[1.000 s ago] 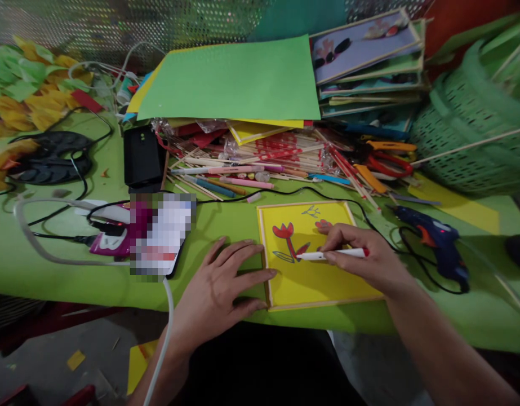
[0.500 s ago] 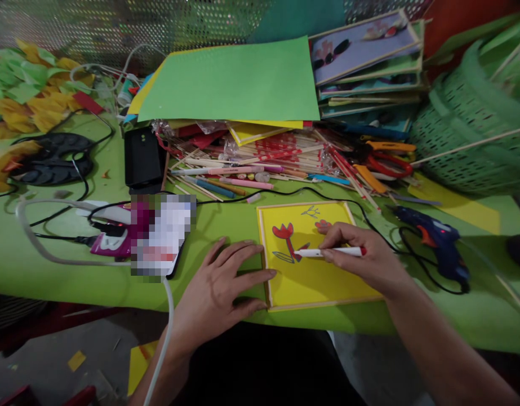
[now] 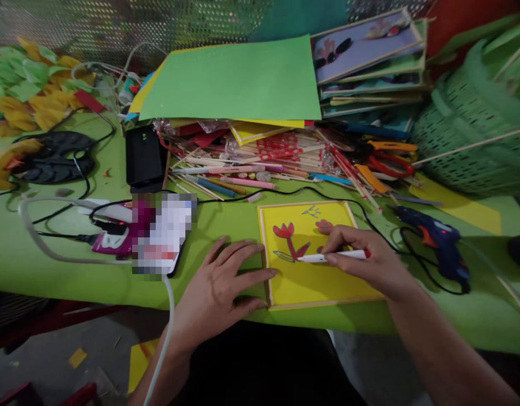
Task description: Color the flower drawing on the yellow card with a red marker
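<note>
A yellow board (image 3: 327, 285) edged with thin wooden strips lies flat on the green table before me. On it is a drawn red tulip (image 3: 284, 230) with a red stem, a red right leaf and an uncoloured left leaf. My right hand (image 3: 361, 254) is closed around a white marker pen (image 3: 344, 255) with a red end, its tip at the base of the stem and leaves. My left hand (image 3: 232, 279) lies flat with fingers spread, the fingertips touching the board's left edge. Other red flower shapes are partly hidden behind my right hand.
A blue glue gun (image 3: 432, 242) with its black cable lies to the right. On the left, a phone (image 3: 167, 231) rests by a purple power strip (image 3: 111, 239). Behind are pens, sticks, scissors (image 3: 390, 163), green sheets (image 3: 238, 79), stacked framed pictures (image 3: 369, 45) and a green basket (image 3: 466, 124).
The pen tip has shifted slightly right and down, with my right hand moving a little the same way. The right leaf shows more red. My left hand stays put.
</note>
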`<state>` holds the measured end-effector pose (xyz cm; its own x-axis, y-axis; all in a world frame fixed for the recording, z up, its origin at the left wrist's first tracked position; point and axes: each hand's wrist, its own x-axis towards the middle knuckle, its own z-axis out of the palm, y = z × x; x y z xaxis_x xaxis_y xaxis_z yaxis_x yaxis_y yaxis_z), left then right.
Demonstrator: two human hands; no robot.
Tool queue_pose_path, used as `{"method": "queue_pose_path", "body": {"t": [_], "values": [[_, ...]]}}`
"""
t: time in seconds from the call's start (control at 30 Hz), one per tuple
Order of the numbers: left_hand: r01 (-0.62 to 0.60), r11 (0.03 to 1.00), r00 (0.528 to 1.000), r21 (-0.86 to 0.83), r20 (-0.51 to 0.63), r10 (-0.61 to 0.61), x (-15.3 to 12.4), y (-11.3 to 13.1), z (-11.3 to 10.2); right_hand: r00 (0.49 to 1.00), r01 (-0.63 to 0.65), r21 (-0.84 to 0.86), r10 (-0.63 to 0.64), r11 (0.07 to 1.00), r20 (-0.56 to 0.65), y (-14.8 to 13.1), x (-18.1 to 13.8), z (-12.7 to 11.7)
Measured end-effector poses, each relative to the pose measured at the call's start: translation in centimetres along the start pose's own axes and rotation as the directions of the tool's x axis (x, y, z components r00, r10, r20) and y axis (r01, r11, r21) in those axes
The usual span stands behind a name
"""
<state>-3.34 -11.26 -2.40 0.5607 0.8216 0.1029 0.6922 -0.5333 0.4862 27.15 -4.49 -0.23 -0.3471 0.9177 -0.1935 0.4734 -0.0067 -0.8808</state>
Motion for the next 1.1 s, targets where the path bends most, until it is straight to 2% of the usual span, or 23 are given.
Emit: {"method": "queue_pose_path", "body": {"t": [0.67, 0.87, 1.1], "values": [[-0.006, 1.000, 1.000, 0.004, 0.016, 0.006, -0.07, -0.13, 0.13, 0.998, -0.022, 0.018, 0.023, 1.000, -0.058, -0.11, 0.28, 0.27], [-0.010, 1.000, 1.000, -0.008, 0.001, 0.010, -0.07, -0.19, 0.14, 1.000, -0.016, 0.025, 0.016, 1.000, -0.007, 0.14, 0.16, 0.11], [0.006, 1.000, 1.000, -0.009, 0.016, -0.006, -0.13, -0.08, 0.17, 0.999, -0.024, 0.052, 0.026, 0.998, -0.022, 0.50, -0.04, -0.04]]}}
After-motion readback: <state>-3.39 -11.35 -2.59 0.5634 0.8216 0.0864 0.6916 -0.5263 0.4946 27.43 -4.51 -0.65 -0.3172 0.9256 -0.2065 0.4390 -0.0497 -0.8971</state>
